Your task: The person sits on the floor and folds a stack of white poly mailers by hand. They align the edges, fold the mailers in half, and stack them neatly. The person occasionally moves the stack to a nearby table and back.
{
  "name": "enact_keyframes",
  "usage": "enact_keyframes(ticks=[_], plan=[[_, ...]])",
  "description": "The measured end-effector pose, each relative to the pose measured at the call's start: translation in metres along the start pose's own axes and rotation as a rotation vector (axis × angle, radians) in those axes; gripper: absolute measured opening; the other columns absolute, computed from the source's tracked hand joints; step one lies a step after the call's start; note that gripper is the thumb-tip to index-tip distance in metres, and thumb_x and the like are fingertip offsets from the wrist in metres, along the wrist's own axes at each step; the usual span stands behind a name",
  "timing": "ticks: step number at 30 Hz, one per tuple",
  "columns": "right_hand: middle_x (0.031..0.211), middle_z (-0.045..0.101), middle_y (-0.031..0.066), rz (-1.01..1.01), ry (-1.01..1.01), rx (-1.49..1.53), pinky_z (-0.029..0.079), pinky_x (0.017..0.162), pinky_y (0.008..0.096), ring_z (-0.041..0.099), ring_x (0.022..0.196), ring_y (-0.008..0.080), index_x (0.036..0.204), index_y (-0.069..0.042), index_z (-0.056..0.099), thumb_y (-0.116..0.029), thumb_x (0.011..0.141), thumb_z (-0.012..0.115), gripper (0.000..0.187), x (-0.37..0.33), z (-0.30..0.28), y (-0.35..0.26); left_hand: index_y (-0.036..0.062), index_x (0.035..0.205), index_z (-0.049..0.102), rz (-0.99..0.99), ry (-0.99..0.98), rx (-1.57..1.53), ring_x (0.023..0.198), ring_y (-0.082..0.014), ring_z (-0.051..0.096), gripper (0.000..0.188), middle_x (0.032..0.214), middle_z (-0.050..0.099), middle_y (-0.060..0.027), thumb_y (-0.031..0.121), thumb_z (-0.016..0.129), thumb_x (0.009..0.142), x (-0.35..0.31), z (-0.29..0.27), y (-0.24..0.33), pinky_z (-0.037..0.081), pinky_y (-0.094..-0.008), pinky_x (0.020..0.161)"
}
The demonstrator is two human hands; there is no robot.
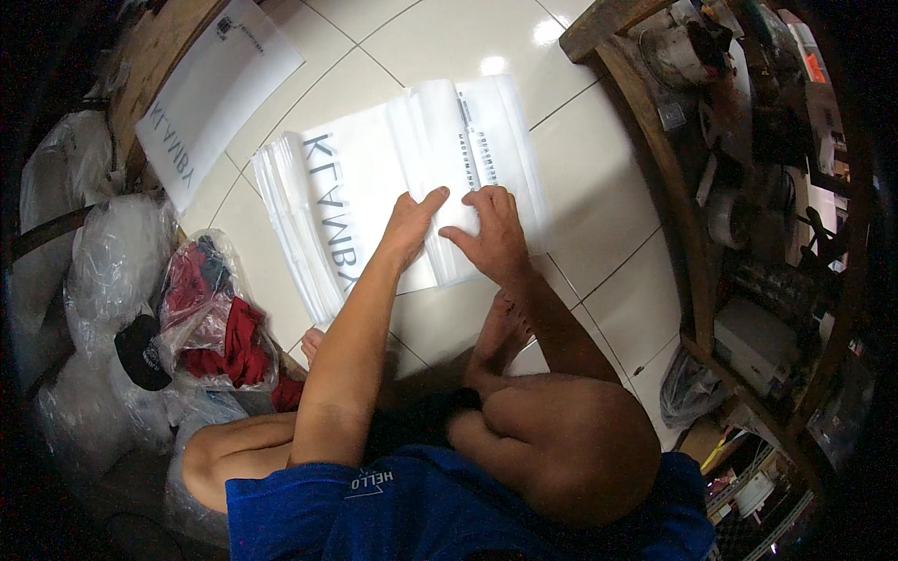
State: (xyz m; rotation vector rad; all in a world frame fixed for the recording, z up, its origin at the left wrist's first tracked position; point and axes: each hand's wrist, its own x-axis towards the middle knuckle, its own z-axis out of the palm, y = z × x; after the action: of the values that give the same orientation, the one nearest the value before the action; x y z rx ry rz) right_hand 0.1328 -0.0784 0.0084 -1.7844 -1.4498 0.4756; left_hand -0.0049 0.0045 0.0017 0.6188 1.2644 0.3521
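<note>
Both hands rested on a stack of white plastic mailing bags (374,187) that lay flat on the tiled floor (599,168) in front of the seated person, its far end folded over into a flap. The likeliest slip, as I judged it, was the top bag sliding off the slick pile or the fold springing back, since smooth film on smooth film gives little friction and only fingertip pressure held it. The left hand (410,224) lay nearly flat, fingers stretched out and together, pressing the near edge of the flap without closing round anything. The right hand (493,234) was spread wider, its fingers curved slightly and pushing down on the same flap just beside the left; it grasped nothing either. A clear bag of red clothes (210,313) sat well apart at the person's left.
</note>
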Motion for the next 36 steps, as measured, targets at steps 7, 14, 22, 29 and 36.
enact_keyframes(ticks=[7,14,22,29,36], plan=[[0.099,0.057,0.0174,0.021,-0.091,0.029,0.043,0.087,0.0485,0.052,0.098,0.0388,0.095,-0.003,0.059,-0.011,0.080,0.076,0.024,-0.006,0.017,0.027,-0.0150,0.123,0.052,0.021,-0.084,-0.108,0.093,-0.0241,0.067,0.051,0.109,0.065,-0.0209,0.025,0.062,0.094,-0.004,0.002,0.004,0.057,-0.0350,0.080],[0.100,0.058,0.0174,0.055,-0.064,0.060,0.044,0.087,0.0490,0.052,0.099,0.0391,0.094,0.000,0.059,-0.011,0.083,0.073,0.020,-0.005,0.012,0.020,-0.0134,0.127,0.048,0.013,-0.160,-0.104,0.099,-0.0256,0.067,0.048,0.113,0.063,-0.0206,0.016,0.064,0.092,0.008,-0.011,-0.005,0.057,-0.0377,0.088],[0.098,0.060,0.0158,0.034,-0.088,0.002,0.044,0.088,0.0476,0.054,0.098,0.0383,0.095,-0.002,0.062,-0.013,0.086,0.070,0.016,-0.007,0.017,0.031,-0.0147,0.124,0.050,0.022,-0.163,-0.064,0.098,-0.0268,0.067,0.052,0.111,0.064,-0.0209,0.020,0.069,0.091,0.001,-0.006,0.002,0.057,-0.0376,0.087],[0.096,0.063,0.0172,0.011,-0.025,0.063,0.046,0.085,0.0465,0.057,0.094,0.0376,0.092,-0.001,0.065,-0.010,0.090,0.062,0.010,-0.009,0.021,0.050,-0.0155,0.123,0.051,0.014,-0.152,-0.073,0.094,-0.0272,0.069,0.052,0.109,0.066,-0.0215,0.016,0.072,0.089,-0.001,-0.003,0.005,0.059,-0.0367,0.083],[0.101,0.059,0.0160,0.077,-0.092,0.219,0.049,0.081,0.0368,0.059,0.091,0.0266,0.097,0.003,0.061,-0.005,0.095,0.060,0.008,-0.004,-0.007,0.055,-0.0201,0.114,0.054,0.039,-0.029,0.050,0.089,-0.0264,0.069,0.057,0.102,0.066,-0.0249,0.024,0.075,0.085,0.010,-0.006,-0.008,0.058,-0.0336,0.075]])
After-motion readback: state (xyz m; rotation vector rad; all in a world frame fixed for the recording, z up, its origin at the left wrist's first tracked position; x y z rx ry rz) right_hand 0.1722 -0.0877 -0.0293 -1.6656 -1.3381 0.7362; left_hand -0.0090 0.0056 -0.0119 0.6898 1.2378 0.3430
